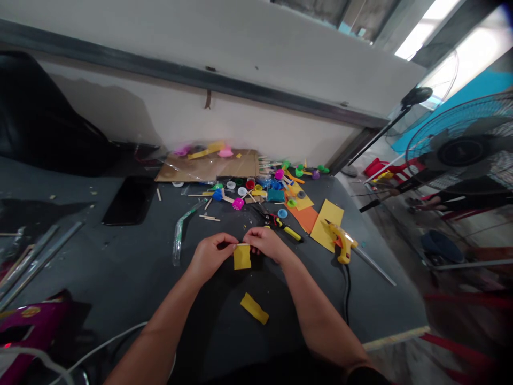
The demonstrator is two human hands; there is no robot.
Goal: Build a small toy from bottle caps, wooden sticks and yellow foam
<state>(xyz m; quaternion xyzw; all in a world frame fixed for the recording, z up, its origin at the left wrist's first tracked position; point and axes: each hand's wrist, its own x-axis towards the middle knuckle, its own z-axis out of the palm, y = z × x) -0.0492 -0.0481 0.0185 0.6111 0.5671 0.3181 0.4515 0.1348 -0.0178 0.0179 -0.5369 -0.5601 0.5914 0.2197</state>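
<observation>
I see L hand [210,256] & R hand [266,243], fingers closed, pinching top edge of a small yellow piece [242,257], prob. foam, glue gun [340,243] near R hand.

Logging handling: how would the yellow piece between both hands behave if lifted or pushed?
The yellow piece looks thin, so probably light and bendable; left hand and right hand pinch only its top edge. Flat, it likely won't roll.

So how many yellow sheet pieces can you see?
4: a pinched piece between left hand and right hand, a folded piece nearer the person, a big sheet under the glue gun, a small sheet beside the orange sheet. More may hide in the clutter.
</observation>
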